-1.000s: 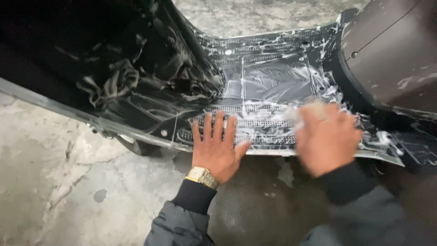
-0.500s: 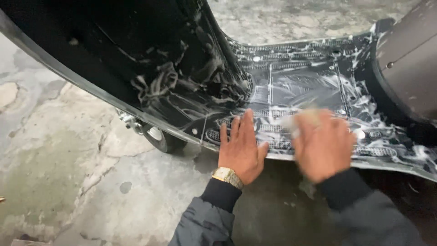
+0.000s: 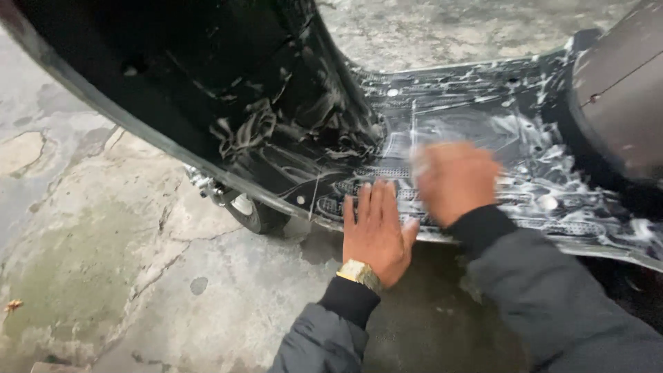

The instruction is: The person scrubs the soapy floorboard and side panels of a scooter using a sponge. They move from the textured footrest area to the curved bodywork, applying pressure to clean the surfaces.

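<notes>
A black scooter floorboard (image 3: pixel 483 117) lies in front of me, streaked with white soap foam. My left hand (image 3: pixel 376 231) rests flat on its near edge, fingers stretched out, holding nothing; a gold wristwatch (image 3: pixel 359 273) sits on that wrist. My right hand (image 3: pixel 456 179) is blurred with motion over the ribbed middle of the floorboard, just right of my left hand. Something pale, like a sponge (image 3: pixel 419 166), shows under its fingers; most of it is hidden by the hand.
The scooter's black front shield (image 3: pixel 207 83) rises at the left, also soapy. A small wheel (image 3: pixel 252 211) shows beneath it. A brown body panel (image 3: pixel 621 97) stands at the right. Cracked, wet concrete floor (image 3: pixel 103 242) spreads to the left and below.
My right hand has swept left and farther in across the floorboard, ending close to my left hand. My left hand has stayed on the edge. The view has shifted slightly.
</notes>
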